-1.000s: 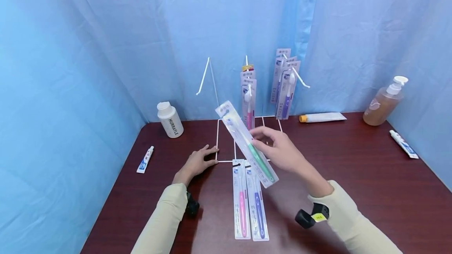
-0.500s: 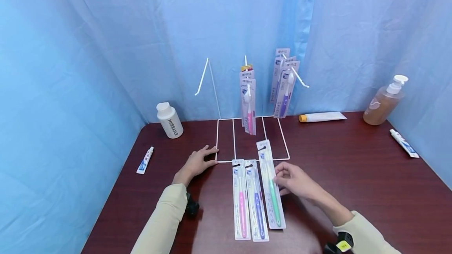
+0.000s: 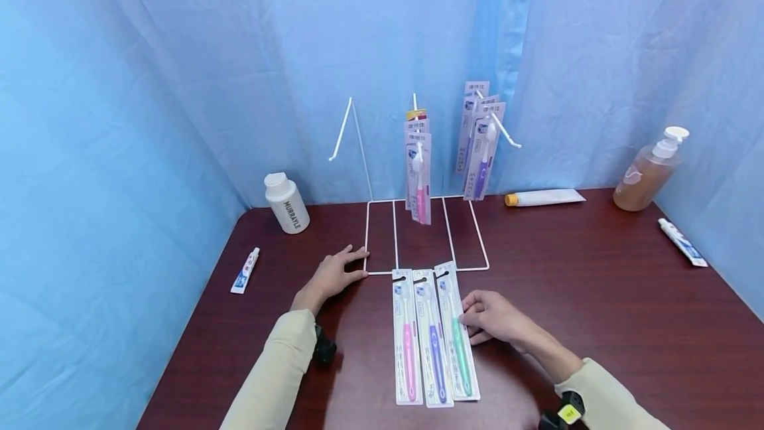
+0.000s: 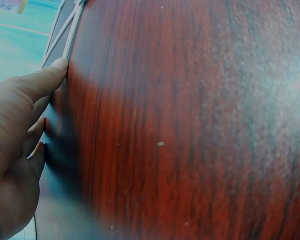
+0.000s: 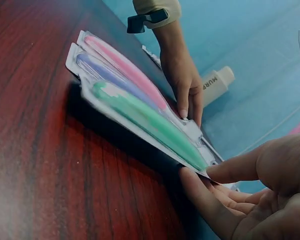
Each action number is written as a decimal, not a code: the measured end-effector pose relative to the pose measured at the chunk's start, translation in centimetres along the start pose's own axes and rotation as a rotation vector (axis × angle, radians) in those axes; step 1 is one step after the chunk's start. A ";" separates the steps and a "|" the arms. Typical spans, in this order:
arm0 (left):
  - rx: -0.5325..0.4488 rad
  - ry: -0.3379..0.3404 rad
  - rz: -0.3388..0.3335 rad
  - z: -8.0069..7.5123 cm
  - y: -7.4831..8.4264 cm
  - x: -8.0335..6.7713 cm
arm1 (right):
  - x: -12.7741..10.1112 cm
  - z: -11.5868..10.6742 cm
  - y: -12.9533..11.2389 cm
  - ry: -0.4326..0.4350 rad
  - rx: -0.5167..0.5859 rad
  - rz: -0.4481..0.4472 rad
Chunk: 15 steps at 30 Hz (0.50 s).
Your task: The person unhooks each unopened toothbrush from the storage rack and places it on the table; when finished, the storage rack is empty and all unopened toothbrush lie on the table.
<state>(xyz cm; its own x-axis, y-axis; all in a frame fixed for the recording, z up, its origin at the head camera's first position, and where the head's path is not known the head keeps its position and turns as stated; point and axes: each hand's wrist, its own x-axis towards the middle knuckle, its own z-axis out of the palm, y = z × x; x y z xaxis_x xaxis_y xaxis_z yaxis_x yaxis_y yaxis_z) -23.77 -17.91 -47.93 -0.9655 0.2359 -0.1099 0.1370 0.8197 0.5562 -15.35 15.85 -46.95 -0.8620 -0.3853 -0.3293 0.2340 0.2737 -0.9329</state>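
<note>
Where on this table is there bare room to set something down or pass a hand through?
Bare wood lies right of the right hand, out to the small tube and pump bottle, and between the left hand and another small tube. Crowded: the middle, with three packaged toothbrushes and the wire rack.
</note>
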 end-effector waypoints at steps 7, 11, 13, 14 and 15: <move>0.005 -0.005 -0.007 0.1 -0.2 0.1 | -0.4 0.3 -0.2 0.073 -0.165 -0.012; 0.005 -0.009 -0.010 0.1 -0.2 0.1 | -0.7 0.4 -0.7 0.146 -0.301 -0.014; 0.006 -0.007 -0.011 0.1 -0.2 0.1 | -0.9 0.3 -1.1 0.165 -0.346 -0.013; 0.006 -0.008 -0.013 0.1 -0.2 0.1 | -0.9 0.1 -1.3 0.172 -0.365 -0.014; 0.006 -0.009 -0.014 0.1 -0.2 0.1 | -0.9 -0.1 -1.6 0.180 -0.388 -0.018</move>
<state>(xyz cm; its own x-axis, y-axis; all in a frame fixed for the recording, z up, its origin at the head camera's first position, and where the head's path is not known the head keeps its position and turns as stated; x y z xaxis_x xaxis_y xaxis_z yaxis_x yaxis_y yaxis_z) -23.87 -17.97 -48.16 -0.9654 0.2289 -0.1253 0.1246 0.8263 0.5493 -15.00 15.84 -45.18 -0.9370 -0.2430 -0.2508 0.0611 0.5932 -0.8028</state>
